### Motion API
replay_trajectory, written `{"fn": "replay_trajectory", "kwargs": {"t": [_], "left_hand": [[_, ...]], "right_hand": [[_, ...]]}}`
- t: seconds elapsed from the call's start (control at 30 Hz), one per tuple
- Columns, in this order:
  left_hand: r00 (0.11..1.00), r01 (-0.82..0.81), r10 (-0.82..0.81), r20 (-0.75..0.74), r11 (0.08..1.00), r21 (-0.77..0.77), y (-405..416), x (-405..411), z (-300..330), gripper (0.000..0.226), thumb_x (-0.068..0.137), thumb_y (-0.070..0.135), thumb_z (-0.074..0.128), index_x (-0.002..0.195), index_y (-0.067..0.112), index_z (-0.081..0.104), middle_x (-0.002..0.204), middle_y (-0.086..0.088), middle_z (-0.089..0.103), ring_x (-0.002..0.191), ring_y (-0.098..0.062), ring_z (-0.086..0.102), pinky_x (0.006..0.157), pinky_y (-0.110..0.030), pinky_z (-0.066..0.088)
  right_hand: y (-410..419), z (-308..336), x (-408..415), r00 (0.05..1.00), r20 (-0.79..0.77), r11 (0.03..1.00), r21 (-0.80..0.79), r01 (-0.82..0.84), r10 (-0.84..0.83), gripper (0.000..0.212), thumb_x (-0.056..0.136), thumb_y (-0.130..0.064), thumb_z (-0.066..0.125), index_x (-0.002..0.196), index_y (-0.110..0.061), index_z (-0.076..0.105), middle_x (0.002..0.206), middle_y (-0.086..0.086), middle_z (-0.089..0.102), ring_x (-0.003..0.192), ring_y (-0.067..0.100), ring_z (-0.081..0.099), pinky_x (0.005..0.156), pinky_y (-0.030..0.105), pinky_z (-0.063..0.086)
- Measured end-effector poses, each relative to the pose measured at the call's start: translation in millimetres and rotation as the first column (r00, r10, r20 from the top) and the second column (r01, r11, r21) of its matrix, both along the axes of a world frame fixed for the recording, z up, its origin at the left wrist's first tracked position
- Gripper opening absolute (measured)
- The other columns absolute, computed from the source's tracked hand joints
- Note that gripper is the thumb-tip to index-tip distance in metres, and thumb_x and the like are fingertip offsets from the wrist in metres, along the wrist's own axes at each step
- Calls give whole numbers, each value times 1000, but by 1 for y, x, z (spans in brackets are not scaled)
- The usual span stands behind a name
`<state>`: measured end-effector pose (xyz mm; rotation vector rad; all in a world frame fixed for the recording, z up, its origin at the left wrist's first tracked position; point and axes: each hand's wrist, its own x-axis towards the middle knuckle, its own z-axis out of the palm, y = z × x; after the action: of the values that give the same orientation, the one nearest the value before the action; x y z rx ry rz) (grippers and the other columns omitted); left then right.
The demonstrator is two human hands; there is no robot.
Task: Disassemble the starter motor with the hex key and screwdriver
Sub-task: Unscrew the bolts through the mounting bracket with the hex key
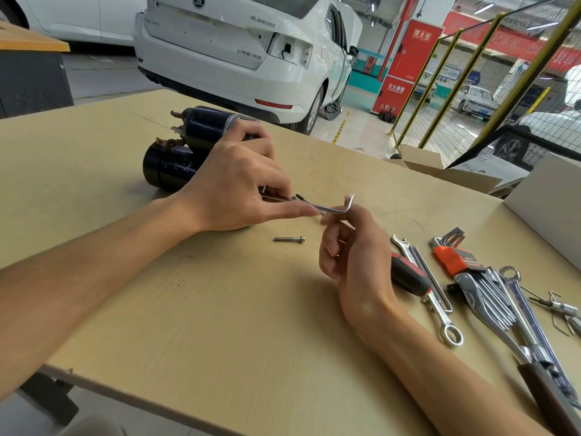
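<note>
A black starter motor (182, 143) lies on its side on the tan table (220, 309), partly hidden behind my left hand (239, 184). My left hand pinches a thin silver bolt (278, 198) at the motor's near end. My right hand (352, 250) holds the bent end of an L-shaped hex key (330, 208), whose long arm points left toward the bolt. A loose silver bolt (289, 239) lies on the table between my hands. A red and black screwdriver (408, 273) lies just right of my right hand.
Right of the screwdriver lie a hex key set in an orange holder (451, 256), several chrome spanners (440, 309) and a long ratchet handle (540, 382). Cardboard boxes (550, 199) stand at the table's far right. A white car (245, 51) is parked behind the table.
</note>
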<state>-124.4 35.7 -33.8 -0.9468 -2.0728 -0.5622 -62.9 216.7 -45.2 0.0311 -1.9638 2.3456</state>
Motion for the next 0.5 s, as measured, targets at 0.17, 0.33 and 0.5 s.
{"fn": "replay_trajectory", "kwargs": {"t": [0.17,0.33,0.5], "left_hand": [[1000,8,-8,-20,1000,-8,0,0,0,41,82,57,68,68,19,77,65,5,66,90,-11,48,93,-51,41],[1000,8,-8,-25,1000,-20,0,-1,1,40,84,55,68,70,19,78,66,6,68,89,-10,48,93,-51,42],[1000,5,-5,-21,1000,-9,0,-1,0,41,86,54,66,68,18,77,66,6,69,88,-13,54,96,-47,39]], "right_hand": [[-2,0,1,993,-60,993,-48,-109,106,41,86,-42,48,53,-20,59,45,0,37,37,12,33,39,19,26],[1,-3,0,988,-120,994,-24,-102,99,20,73,-24,48,59,-20,61,45,0,37,36,14,32,41,18,23],[0,-4,-1,998,-55,1000,-9,-8,8,22,89,-7,50,75,-19,61,49,-1,41,39,11,33,39,16,25]]}}
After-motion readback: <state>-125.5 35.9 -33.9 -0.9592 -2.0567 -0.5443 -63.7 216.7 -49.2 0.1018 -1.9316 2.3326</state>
